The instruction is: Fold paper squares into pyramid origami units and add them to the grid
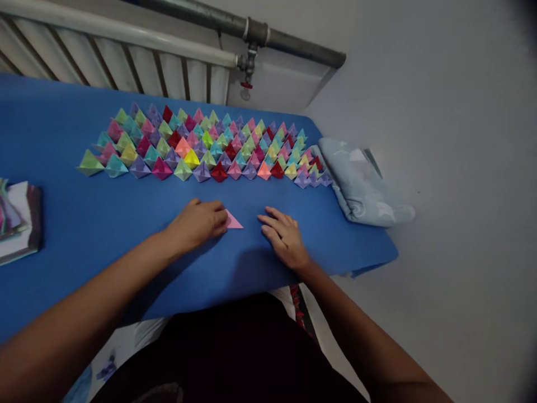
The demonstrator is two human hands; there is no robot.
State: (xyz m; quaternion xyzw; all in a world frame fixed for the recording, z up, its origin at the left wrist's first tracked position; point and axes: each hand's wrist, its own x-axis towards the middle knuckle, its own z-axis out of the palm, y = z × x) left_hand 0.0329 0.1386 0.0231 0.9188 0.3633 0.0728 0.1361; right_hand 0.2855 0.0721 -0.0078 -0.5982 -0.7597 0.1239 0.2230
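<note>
A small folded piece of pink paper [234, 221] lies on the blue tabletop [168, 291], its pointed corner toward the right. My left hand [201, 220] is closed at the paper's left end, fingers bent together and covering part of it. To the right, apart from the paper, my right hand [283, 232] rests with its fingers spread and nothing in it. Beyond both hands stand several rows of folded paper boats [183, 169] in green, blue, purple, pink, red and yellow.
Colored sheets [10, 215] lie on a white and dark stack at the far left. A folded light-blue blanket [361, 184] sits at the right end, by the wall. A white radiator [126, 36] and a grey pipe [293, 43] run behind the table.
</note>
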